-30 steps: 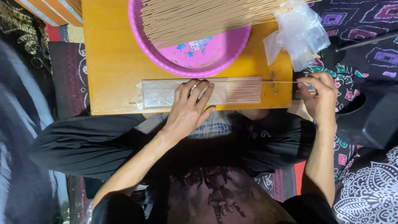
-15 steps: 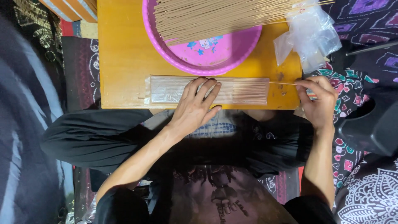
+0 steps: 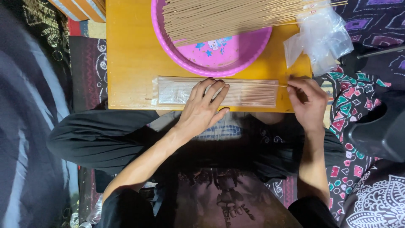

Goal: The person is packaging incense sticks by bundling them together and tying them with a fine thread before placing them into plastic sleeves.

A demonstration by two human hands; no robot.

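Two hands are in view: the left hand (image 3: 204, 105) lies flat on one long clear packet (image 3: 177, 90) of thin sticks, and the right hand (image 3: 307, 101) pinches one single stick (image 3: 282, 86) at its fingertips. Beyond the fingers sits one pink basin (image 3: 219, 59) holding a pile of sticks (image 3: 228, 17), too many to count. One crumpled heap of clear plastic bags (image 3: 320, 36) lies past the right fingers. One wooden table (image 3: 130, 50) bears it all.

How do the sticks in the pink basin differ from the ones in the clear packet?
The sticks in the pink basin lie loose and fanned out; the sticks in the clear packet lie flat, parallel and wrapped. The basin pile is untouched; the left hand presses the packet. Both are thin and tan.
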